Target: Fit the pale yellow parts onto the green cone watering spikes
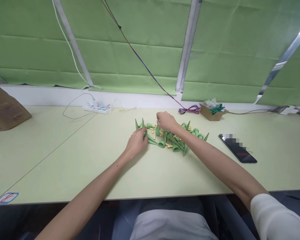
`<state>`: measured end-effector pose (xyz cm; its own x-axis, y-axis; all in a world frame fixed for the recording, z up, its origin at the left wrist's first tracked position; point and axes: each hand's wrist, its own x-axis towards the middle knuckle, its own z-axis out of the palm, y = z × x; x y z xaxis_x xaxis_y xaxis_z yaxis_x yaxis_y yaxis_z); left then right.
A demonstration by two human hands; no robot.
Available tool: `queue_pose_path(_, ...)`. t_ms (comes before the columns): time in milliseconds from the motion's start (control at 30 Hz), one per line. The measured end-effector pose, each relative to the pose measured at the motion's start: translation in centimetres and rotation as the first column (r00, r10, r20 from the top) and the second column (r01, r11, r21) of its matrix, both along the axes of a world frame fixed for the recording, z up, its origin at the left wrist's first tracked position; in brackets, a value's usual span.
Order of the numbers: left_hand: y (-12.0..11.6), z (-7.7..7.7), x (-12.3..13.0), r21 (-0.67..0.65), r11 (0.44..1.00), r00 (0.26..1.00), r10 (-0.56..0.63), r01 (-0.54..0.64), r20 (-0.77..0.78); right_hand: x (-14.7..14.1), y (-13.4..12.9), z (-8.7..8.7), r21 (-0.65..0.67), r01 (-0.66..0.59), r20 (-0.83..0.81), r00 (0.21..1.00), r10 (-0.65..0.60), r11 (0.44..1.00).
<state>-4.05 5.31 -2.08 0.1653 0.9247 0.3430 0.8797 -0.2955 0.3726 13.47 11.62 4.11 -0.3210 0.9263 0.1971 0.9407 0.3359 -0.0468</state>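
Note:
A loose pile of hollow green plastic cone-shaped spikes (175,147) lies on the table, with small yellow plastic pieces (169,145) scattered among them. My left hand (137,144) is at the pile's left end, its fingers curled round a green spike (143,123) that points upward. Above the back of the pile is my right hand (166,120), its fingers closed. A short green piece (158,131) shows just beneath that hand; whatever lies between its fingertips is hidden. My right forearm covers part of the pile.
A black phone (237,148) lies to the right on the pale table (90,166). Behind the pile are a small cardboard box (211,115) with plastic wrapping, coiled wires (190,109) and a white power strip (98,108). A brown cardboard box (7,110) stands far left.

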Motion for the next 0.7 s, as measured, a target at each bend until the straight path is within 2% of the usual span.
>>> queue_pose_path(300, -0.03, 0.07, 0.14, 0.005, 1.000, 1.000, 0.001, -0.001, 0.031, -0.30, -0.09, -0.64, 0.014, 0.022, 0.055, 0.998, -0.022, 1.000)
queue_pose_path(700, 0.41, -0.27, -0.12, 0.016, 1.000, 0.999, -0.013, 0.012, 0.032, -0.63, -0.76, -0.32, 0.045, 0.051, 0.073, 0.996, -0.054, 0.998)
